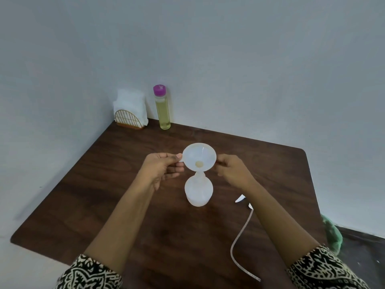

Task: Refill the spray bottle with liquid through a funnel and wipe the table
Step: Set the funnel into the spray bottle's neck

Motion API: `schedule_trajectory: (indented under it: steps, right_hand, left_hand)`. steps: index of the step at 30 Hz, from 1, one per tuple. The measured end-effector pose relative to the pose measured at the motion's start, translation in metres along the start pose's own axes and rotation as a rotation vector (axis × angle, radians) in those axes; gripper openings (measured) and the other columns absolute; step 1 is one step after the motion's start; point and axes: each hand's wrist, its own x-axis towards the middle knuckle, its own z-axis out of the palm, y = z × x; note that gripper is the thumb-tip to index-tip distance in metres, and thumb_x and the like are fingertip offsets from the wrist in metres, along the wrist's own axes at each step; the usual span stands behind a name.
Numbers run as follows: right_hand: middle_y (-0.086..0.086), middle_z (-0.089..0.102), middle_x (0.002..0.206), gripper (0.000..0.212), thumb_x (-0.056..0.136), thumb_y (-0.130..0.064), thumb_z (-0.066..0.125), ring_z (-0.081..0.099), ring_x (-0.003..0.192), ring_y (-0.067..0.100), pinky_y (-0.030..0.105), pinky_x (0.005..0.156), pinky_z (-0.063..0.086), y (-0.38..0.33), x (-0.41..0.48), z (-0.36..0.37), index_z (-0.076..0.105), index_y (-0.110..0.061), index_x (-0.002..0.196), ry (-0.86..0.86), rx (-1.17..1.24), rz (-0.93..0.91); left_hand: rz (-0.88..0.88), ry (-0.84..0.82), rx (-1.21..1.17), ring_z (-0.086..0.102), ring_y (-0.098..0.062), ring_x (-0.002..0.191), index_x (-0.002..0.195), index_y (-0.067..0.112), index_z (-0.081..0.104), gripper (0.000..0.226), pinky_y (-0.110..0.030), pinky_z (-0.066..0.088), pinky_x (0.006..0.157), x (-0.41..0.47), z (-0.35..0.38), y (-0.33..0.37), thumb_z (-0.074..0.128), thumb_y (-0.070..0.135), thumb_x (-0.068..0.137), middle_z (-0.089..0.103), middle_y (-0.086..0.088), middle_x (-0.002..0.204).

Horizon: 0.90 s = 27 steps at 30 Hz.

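Sleeves (pixel 93 274) cropped, fingers (pixel 173 170) of left hand (pixel 161 170) and right hand (pixel 233 172) pinch funnel (pixel 199 156) above bottle (pixel 198 191), spray head (pixel 239 198) half-hidden.

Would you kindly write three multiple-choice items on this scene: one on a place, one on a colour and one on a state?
1. Where does the bottle of yellow liquid stand?
A. beside the napkin holder, at the far corner of the table
B. at the near edge
C. on the floor

2. What colour is that bottle's cap?
A. green
B. purple
C. red

3. How is the funnel placed?
A. lying flat on the wood
B. hanging on the wall
C. held by both hands over the spray bottle

Answers:
1 A: it stands next to the holder, by the wall.
2 B: the cap is plainly purple.
3 C: the left hand pinches its tab and the right hand its rim.
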Motion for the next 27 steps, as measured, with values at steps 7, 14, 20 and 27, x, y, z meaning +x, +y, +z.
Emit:
schedule_trajectory:
  steps: [7, 14, 20, 27]
  right_hand:
    - [0.005, 0.067, 0.078, 0.021, 0.098, -0.017, 0.05, 0.063, 0.066, 0.014, 0.025, 0.059, 0.054, -0.017, -0.009, -0.014, 0.069, -0.01, 0.099, 0.066, 0.477, 0.175]
    - [0.006, 0.068, 0.075, 0.01, 0.09, -0.014, 0.064, 0.065, 0.063, 0.013, 0.027, 0.064, 0.057, -0.016, -0.01, -0.013, 0.068, -0.009, 0.097, 0.052, 0.488, 0.179]
    - [0.011, 0.069, 0.081, 0.011, 0.088, -0.009, 0.065, 0.068, 0.065, 0.014, 0.027, 0.065, 0.058, -0.007, -0.013, -0.008, 0.065, -0.006, 0.099, 0.017, 0.447, 0.224]
    - [0.003, 0.069, 0.079, 0.021, 0.094, -0.032, 0.056, 0.066, 0.071, 0.015, 0.032, 0.066, 0.057, 0.015, -0.013, -0.001, 0.065, -0.013, 0.096, 0.07, 0.471, 0.275]
  left_hand:
    - [-0.04, -0.022, 0.014, 0.065, -0.008, 0.047, 0.08, 0.004, 0.068, 0.009, -0.022, 0.058, 0.053, -0.001, -0.001, 0.0, 0.069, 0.011, 0.086, 0.069, -0.001, 0.056]
    - [-0.039, -0.033, 0.076, 0.065, -0.008, 0.048, 0.077, 0.005, 0.068, 0.011, -0.021, 0.057, 0.051, 0.005, -0.002, -0.002, 0.069, 0.011, 0.086, 0.069, -0.004, 0.059]
    - [-0.019, -0.021, 0.149, 0.065, -0.008, 0.052, 0.082, 0.006, 0.07, 0.008, -0.021, 0.055, 0.051, 0.011, -0.002, -0.011, 0.069, 0.012, 0.087, 0.069, -0.005, 0.065]
    - [-0.004, 0.012, 0.172, 0.063, -0.013, 0.056, 0.088, 0.007, 0.071, 0.023, -0.026, 0.054, 0.053, 0.017, 0.001, -0.022, 0.065, 0.03, 0.09, 0.069, -0.006, 0.071]
